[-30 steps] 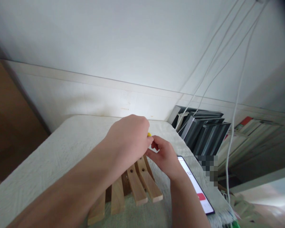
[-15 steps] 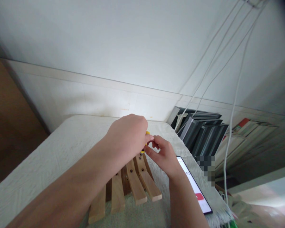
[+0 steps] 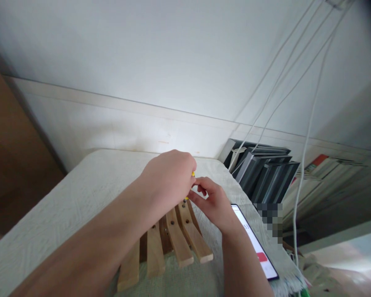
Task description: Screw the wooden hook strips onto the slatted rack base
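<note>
A fan of light wooden slats (image 3: 176, 241) with dark screw holes lies on a white cloth-covered table (image 3: 64, 210). My left hand (image 3: 168, 181) is closed in a fist above the far end of the slats, gripping a small yellow tool (image 3: 193, 175) of which only a sliver shows. My right hand (image 3: 214, 204) sits just to its right, fingers curled and pinched against the tool's lower end at the slats. What the right fingers hold is hidden.
A phone (image 3: 255, 243) with a lit screen lies on the table under my right wrist. Dark grey folders (image 3: 262, 169) and books (image 3: 324, 169) stand to the right. White cables (image 3: 306, 136) hang down by the table's right edge. A white wall stands behind.
My hands have stayed in place over the slats; the fingers have shifted slightly round the yellow tool. The view has moved a little.
</note>
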Motion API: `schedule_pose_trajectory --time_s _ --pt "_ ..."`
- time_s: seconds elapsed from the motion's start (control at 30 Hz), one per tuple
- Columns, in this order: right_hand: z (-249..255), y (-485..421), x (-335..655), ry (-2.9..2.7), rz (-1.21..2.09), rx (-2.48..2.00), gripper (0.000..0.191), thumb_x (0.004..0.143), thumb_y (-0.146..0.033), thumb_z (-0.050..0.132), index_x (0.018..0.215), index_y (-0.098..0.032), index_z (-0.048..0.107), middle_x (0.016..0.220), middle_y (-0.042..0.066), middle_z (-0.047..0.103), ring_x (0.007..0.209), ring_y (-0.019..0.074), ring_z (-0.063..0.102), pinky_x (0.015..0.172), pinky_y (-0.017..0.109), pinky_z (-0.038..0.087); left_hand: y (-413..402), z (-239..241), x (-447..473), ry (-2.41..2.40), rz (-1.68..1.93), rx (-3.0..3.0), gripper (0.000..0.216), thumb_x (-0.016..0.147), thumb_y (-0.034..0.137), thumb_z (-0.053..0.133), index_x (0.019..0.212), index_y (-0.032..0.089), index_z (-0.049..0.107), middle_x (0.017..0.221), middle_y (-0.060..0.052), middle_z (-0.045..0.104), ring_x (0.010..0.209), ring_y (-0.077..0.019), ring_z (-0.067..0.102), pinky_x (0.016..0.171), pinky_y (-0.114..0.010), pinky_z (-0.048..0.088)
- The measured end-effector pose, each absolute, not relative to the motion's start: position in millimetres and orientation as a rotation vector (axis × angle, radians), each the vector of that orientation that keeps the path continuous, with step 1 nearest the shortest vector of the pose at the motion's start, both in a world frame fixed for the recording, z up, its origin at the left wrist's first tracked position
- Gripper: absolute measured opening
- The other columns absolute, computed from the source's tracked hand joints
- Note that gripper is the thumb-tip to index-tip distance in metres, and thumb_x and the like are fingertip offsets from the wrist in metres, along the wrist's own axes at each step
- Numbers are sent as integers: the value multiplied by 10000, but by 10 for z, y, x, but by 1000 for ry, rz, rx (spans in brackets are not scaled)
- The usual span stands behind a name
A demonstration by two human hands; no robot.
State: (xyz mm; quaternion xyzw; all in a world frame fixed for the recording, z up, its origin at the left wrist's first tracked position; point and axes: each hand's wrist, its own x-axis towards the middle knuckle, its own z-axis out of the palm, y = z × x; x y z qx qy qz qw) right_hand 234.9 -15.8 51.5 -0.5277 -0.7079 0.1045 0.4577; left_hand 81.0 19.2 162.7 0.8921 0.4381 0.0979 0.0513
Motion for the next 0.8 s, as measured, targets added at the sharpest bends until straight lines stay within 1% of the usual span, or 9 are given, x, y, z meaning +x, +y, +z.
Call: schedule_pose_trajectory --time_s 0.07,0.13,0.23,0.33,0.4,0.53,0.7,0.77,0.8 --pt "508 -153 2357 -1728 232 -1350 118 798 -314 653 846 -209 631 760 18 620 684 156 514 603 279 396 186 1629 804 1402 348 2686 337 774 436 551 896 184 739 821 -95 715 665 -192 611 527 -259 338" --pt "513 -153 2357 -1711 219 -1379 138 780 -318 675 814 -205 602 755 13 609 682 154 508 603 278 395 173 1642 801 1425 344 2674 376 785 451 532 924 170 739 812 -110 714 663 -199 613 529 -264 348" --pt "545 -165 2346 -1733 222 -1348 130 767 -275 668 856 -211 599 773 11 607 684 154 506 601 278 394 160 1661 800 1365 300 2696 331 806 373 506 904 168 746 757 -106 706 648 -198 613 544 -271 363" --pt "576 -181 2334 -1789 255 -1285 71 798 -236 610 866 -220 620 767 12 617 689 155 514 606 280 397 163 1656 805 1340 322 2682 292 796 338 518 877 177 747 773 -98 710 650 -193 615 552 -270 373" --pt "575 -183 2330 -1786 270 -1299 44 814 -250 606 837 -218 626 746 11 618 686 155 517 612 282 397 172 1647 810 1372 343 2627 291 778 371 549 876 181 747 792 -95 714 660 -193 617 564 -270 387" --pt "540 -169 2330 -1732 252 -1372 126 772 -303 684 804 -205 610 747 12 623 683 156 518 624 290 394 196 1646 811 1397 347 2583 301 758 439 584 823 195 747 774 -83 715 678 -193 618 584 -268 395" --pt "548 -170 2347 -1753 317 -1253 155 800 -251 638 953 -236 652 857 22 671 735 162 541 627 285 401 218 1628 799 1338 324 2682 237 789 312 531 797 205 742 746 -67 709 654 -175 611 588 -266 380" --pt "558 -175 2352 -1738 331 -1258 147 801 -230 622 944 -235 656 846 20 670 720 157 540 615 280 400 214 1617 801 1306 352 2677 232 783 291 530 833 206 741 778 -65 715 689 -177 622 615 -265 396" --pt "561 -175 2353 -1734 329 -1276 132 793 -225 623 921 -229 654 824 18 663 707 154 537 608 278 398 209 1615 803 1317 372 2658 239 777 310 543 863 205 740 807 -70 718 718 -185 630 626 -266 405"
